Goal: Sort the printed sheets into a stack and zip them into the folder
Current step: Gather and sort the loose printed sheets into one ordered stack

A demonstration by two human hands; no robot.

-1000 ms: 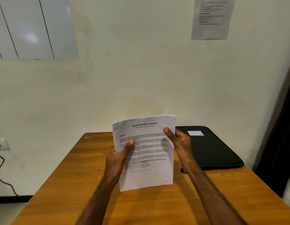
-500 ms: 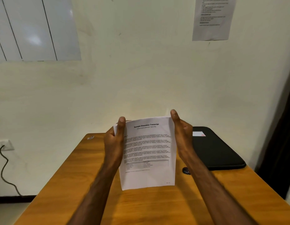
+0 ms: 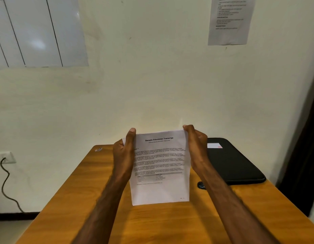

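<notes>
Two hands clamp the white printed sheets (image 3: 160,166) upright on the wooden table (image 3: 68,205) — left hand (image 3: 123,155) gripping one edge, right hand (image 3: 195,148) the other. Black zip folder (image 3: 235,164) lies closed just beside.

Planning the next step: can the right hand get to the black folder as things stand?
Probably yes, once it lets go. The black folder lies flat on the table just right of the right hand, with nothing between them. But that hand and the left hand both grip the printed sheets.

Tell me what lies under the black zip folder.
The black zip folder lies flat on the wooden table. A small dark object shows at its near edge; anything beneath stays hidden.
</notes>
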